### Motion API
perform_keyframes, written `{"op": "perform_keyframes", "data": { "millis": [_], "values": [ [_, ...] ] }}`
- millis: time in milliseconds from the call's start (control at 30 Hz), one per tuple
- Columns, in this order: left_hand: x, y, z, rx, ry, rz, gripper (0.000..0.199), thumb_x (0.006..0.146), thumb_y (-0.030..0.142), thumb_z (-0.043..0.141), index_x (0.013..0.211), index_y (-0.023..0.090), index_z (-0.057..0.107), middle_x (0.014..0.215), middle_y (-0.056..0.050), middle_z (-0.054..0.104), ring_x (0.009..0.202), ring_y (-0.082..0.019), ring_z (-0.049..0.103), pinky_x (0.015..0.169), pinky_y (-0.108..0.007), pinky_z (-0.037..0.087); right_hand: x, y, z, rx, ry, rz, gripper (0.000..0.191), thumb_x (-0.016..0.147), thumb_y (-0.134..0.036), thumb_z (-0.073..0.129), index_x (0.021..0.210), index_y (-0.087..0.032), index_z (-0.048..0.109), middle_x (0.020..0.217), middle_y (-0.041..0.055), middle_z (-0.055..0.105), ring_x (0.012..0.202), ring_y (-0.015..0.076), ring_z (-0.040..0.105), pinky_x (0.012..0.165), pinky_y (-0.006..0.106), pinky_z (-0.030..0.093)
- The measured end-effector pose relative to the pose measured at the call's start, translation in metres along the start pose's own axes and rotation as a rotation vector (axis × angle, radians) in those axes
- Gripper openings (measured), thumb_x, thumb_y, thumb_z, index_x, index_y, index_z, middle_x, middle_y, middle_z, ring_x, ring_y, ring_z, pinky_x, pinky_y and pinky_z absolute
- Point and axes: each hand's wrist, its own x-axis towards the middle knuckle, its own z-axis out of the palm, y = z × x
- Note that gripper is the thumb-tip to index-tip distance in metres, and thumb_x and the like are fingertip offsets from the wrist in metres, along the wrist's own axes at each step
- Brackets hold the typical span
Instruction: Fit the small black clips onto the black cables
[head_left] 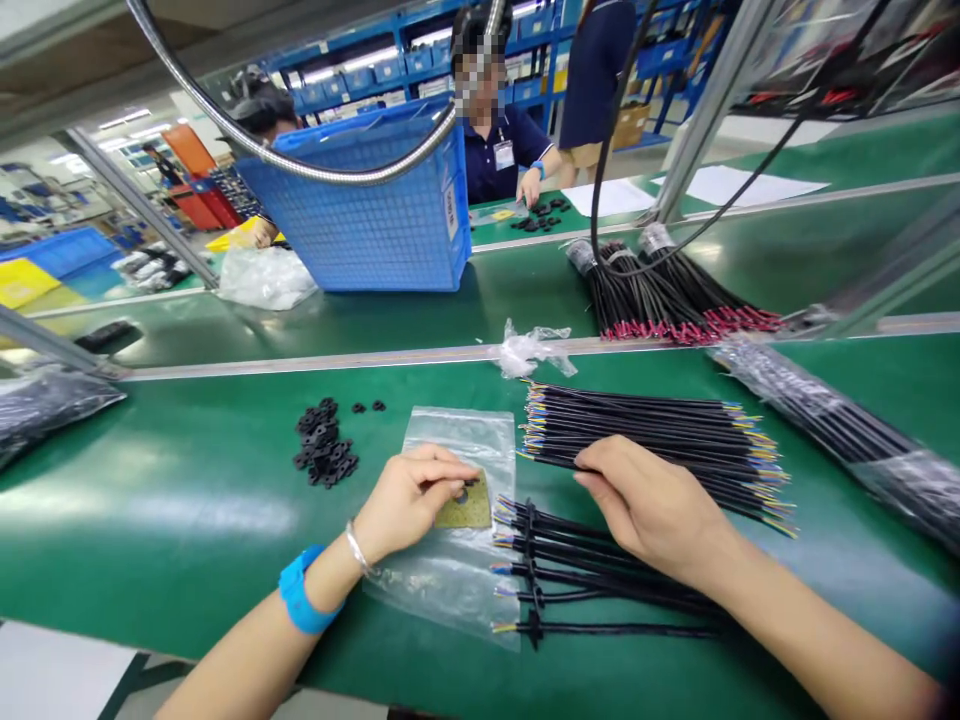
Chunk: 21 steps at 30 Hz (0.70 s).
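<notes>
My left hand (411, 500) pinches a small black grommet (470, 482) between thumb and fingertips. Just under it a yellowish square pad (472, 512) lies on a clear plastic bag (457, 432). With thumb and forefinger my right hand (649, 495) grips the near end of a black cable at the front edge of a row of cut cables (637, 425), whose stripped ends show coloured wires. Closer to me, several cables (600, 575) each carry a black grommet (534, 628) near the left end. A pile of loose grommets (324, 445) sits left of the bag.
Behind the metal rail stand a blue crate (375, 200) and cable bundles with red ends (667, 290). Wrapped cables (847, 420) lie at right, a crumpled plastic scrap (529, 350) by the rail. A co-worker (495, 150) sits opposite; a flexible metal hose (300, 168) hangs overhead.
</notes>
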Motion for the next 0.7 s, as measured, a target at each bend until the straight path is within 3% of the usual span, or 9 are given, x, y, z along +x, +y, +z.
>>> {"op": "perform_keyframes", "data": {
  "millis": [133, 300, 400, 533, 600, 700],
  "values": [
    [-0.002, 0.000, 0.014, 0.474, -0.024, 0.272, 0.026, 0.091, 0.014, 0.054, 0.114, 0.017, 0.066, 0.094, -0.008, 0.074, 0.084, -0.020, 0.065, 0.079, -0.036, 0.053, -0.002, -0.005, 0.001, 0.036, -0.039, -0.001, 0.008, 0.094, -0.012, 0.049, 0.099, -0.016, 0.053, 0.090, 0.0060, 0.060, 0.080, 0.0164, 0.058, 0.070, 0.028, 0.049],
    [-0.003, 0.004, 0.022, 0.592, -0.208, 0.180, 0.036, 0.085, 0.010, 0.054, 0.120, 0.016, 0.054, 0.084, -0.004, 0.073, 0.081, -0.023, 0.061, 0.074, -0.036, 0.049, -0.004, -0.015, -0.001, 0.064, -0.046, 0.003, 0.011, 0.095, -0.014, 0.048, 0.103, -0.017, 0.056, 0.091, 0.0055, 0.061, 0.080, 0.0157, 0.057, 0.070, 0.027, 0.047],
    [-0.002, 0.009, 0.024, 0.354, -0.114, 0.004, 0.031, 0.082, 0.012, 0.057, 0.113, 0.019, 0.054, 0.081, -0.002, 0.070, 0.080, -0.021, 0.061, 0.075, -0.035, 0.049, -0.006, -0.024, 0.002, 0.084, -0.037, 0.010, 0.009, 0.096, -0.018, 0.050, 0.102, -0.017, 0.058, 0.085, 0.0040, 0.061, 0.074, 0.0151, 0.056, 0.066, 0.027, 0.045],
    [0.000, 0.020, 0.026, -0.327, 0.081, -0.347, 0.025, 0.082, 0.026, 0.066, 0.101, 0.021, 0.050, 0.072, 0.004, 0.060, 0.072, -0.015, 0.064, 0.071, -0.029, 0.051, -0.005, -0.037, 0.008, 0.109, -0.034, -0.001, 0.012, 0.096, -0.018, 0.049, 0.098, -0.016, 0.060, 0.077, 0.0029, 0.058, 0.066, 0.0144, 0.053, 0.061, 0.028, 0.042],
    [0.000, 0.026, 0.026, -0.566, 0.120, -0.428, 0.031, 0.078, 0.031, 0.073, 0.097, 0.021, 0.050, 0.071, 0.006, 0.057, 0.073, -0.015, 0.068, 0.073, -0.031, 0.053, -0.004, -0.040, 0.010, 0.122, -0.033, 0.001, 0.014, 0.097, -0.018, 0.047, 0.098, -0.016, 0.061, 0.075, 0.0026, 0.057, 0.064, 0.0142, 0.052, 0.060, 0.027, 0.041],
    [0.000, 0.033, 0.027, -0.720, 0.139, -0.473, 0.038, 0.072, 0.036, 0.080, 0.091, 0.020, 0.051, 0.071, 0.006, 0.057, 0.079, -0.019, 0.071, 0.074, -0.034, 0.057, -0.004, -0.041, 0.013, 0.139, -0.036, 0.022, 0.015, 0.097, -0.017, 0.046, 0.100, -0.015, 0.061, 0.074, 0.0025, 0.057, 0.064, 0.0139, 0.052, 0.059, 0.027, 0.040]
  ]
}}
